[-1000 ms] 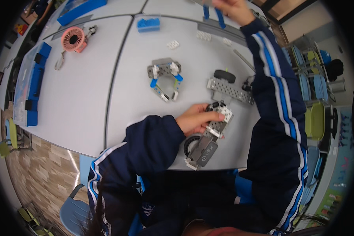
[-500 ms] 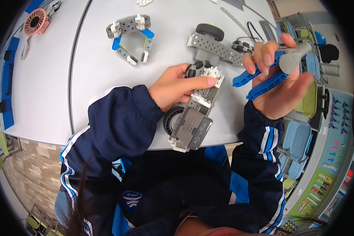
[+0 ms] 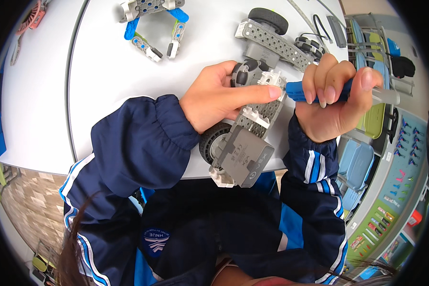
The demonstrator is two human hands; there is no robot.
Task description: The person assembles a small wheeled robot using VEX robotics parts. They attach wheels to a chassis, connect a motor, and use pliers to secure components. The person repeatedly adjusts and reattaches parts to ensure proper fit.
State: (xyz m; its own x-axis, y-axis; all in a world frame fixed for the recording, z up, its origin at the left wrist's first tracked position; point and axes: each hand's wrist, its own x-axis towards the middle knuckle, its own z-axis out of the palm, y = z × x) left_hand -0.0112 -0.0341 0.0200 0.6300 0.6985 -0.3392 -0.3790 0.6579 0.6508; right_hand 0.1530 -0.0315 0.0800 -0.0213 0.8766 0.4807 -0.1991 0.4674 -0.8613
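— What takes up most of the view?

— A white desk (image 3: 109,95), round-edged, with a seam running down its left part. The person sits at its near edge in a dark blue jacket with lighter blue and white stripes.

— And on the desk, nearest the person?

— A grey wheeled robot model (image 3: 243,138): a perforated grey plate, white connector blocks, a black tyre on its left side and a grey block-shaped unit hanging over the desk edge. The left hand (image 3: 219,97) lies flat on top of it, forefinger stretched out along the plate toward the white blocks, thumb near a small roller wheel at the far end. That grip is loose and open, pressing rather than clasping.

— The right hand?

— The right hand (image 3: 336,102) is raised just right of the model, its grip closed tight around a blue beam (image 3: 295,90). The beam's free end points left and meets the model's white blocks by the left forefinger's tip.

— Anything farther off?

— A second grey perforated assembly with a black wheel (image 3: 269,33) just beyond the hands, and a claw-shaped piece of grey, blue and white parts (image 3: 152,26) toward the far left. Black cables (image 3: 321,28) lie at the far right.
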